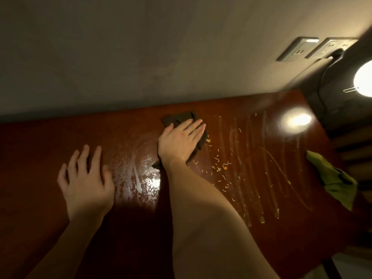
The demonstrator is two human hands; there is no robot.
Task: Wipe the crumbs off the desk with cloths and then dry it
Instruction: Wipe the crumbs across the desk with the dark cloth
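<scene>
Hands: I count two, left hand and right hand
Cloths: I see two, dark cloth and green cloth
Table: one
Wall sockets: two
Lamp: one
Crumbs: too many for me to count

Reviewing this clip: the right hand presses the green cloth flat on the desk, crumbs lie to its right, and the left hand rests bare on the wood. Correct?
Not quite. In the head view the right hand presses a dark brown cloth; the green cloth lies untouched at the desk's right edge. The crumbs and bare left hand are as stated.
</scene>
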